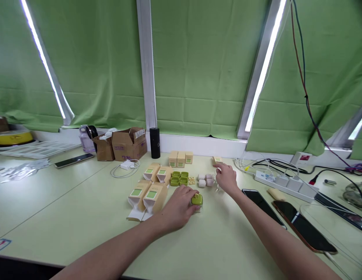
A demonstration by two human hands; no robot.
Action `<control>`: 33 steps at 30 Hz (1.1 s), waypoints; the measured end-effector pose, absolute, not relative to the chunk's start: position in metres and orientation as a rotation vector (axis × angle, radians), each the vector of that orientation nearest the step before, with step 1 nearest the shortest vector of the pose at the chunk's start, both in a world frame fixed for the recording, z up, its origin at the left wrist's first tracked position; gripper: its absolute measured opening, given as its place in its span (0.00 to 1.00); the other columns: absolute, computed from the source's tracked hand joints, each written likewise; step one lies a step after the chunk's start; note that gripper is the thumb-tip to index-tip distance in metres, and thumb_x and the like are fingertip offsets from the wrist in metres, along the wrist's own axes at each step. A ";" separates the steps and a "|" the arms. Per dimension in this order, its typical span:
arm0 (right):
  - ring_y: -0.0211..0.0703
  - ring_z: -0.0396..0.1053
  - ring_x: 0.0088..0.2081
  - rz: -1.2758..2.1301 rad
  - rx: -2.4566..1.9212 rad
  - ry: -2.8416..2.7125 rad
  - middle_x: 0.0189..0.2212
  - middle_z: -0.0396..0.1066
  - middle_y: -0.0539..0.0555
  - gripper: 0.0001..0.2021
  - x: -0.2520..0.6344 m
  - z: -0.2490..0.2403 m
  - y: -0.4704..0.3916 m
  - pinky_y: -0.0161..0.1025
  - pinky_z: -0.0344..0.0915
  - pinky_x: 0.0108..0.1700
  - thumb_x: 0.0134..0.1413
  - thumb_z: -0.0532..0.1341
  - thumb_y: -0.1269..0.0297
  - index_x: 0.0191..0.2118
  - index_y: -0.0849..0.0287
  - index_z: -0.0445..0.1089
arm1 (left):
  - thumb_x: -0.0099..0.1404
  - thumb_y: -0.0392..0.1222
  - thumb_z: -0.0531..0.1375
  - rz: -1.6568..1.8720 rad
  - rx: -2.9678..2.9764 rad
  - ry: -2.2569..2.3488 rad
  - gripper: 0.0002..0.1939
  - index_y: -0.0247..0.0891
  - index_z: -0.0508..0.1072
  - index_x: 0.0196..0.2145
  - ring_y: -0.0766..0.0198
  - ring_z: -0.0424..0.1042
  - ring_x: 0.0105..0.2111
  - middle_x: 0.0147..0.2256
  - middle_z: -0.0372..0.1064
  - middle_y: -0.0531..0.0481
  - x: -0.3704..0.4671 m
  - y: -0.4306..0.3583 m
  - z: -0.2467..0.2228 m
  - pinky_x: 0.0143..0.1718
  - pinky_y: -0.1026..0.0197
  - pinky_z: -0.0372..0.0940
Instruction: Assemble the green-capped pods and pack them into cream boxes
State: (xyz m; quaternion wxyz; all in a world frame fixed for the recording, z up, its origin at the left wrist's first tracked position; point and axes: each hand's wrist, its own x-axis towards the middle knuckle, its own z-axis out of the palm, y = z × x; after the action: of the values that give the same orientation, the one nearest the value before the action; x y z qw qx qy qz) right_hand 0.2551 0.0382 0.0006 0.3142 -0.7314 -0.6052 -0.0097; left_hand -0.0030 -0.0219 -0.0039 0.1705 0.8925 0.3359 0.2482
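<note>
A small clear jar with a green lid (197,199) is in my left hand (181,206), fingers and thumb closed around its sides just above the table. My right hand (226,177) is farther out to the right, fingers bent but apart, beside a clear glassy item (217,186) partly hidden below it. Just behind its fingertips sits a small tan box (217,160). Between the hands are pale pinkish-white pieces (202,183), tiny yellow pieces (192,180) and green square lids (175,181). Left of these lie open tan cartons with green labels (152,195).
Closed tan boxes (181,159) stand at the back near a black cylinder (154,143) and cardboard boxes (129,146). To the right are a phone (264,208), another phone (303,225) and a power strip (286,186) with cables. A white charger (127,165) lies left.
</note>
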 end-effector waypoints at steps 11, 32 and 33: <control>0.61 0.59 0.58 -0.063 -2.280 -1.707 0.54 0.71 0.62 0.18 0.279 -0.001 0.093 0.51 0.52 0.54 0.55 0.56 0.72 0.48 0.56 0.77 | 0.67 0.46 0.63 0.706 2.552 0.991 0.23 0.41 0.70 0.58 0.47 0.66 0.55 0.53 0.70 0.41 -0.002 -0.023 -0.003 0.59 0.45 0.63; 0.63 0.61 0.58 0.008 -2.299 -1.716 0.54 0.72 0.63 0.16 0.284 -0.010 0.123 0.55 0.53 0.55 0.57 0.56 0.71 0.47 0.56 0.77 | 0.73 0.35 0.52 1.258 2.434 0.953 0.13 0.40 0.73 0.49 0.51 0.66 0.55 0.50 0.72 0.42 -0.007 -0.009 0.000 0.57 0.43 0.65; 0.62 0.61 0.58 -0.003 -2.279 -1.706 0.54 0.72 0.63 0.17 0.284 -0.009 0.122 0.56 0.53 0.55 0.58 0.55 0.72 0.47 0.56 0.77 | 0.73 0.35 0.52 1.261 2.432 0.952 0.13 0.40 0.74 0.49 0.51 0.66 0.55 0.50 0.72 0.42 -0.008 -0.009 0.000 0.57 0.43 0.65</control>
State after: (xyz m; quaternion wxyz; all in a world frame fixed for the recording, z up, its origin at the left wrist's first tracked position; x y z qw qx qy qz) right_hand 0.2836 0.1218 -0.0087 0.1470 -0.7918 -0.5928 -0.0009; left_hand -0.0076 -0.0093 -0.0002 0.1206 0.8325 0.3259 0.4315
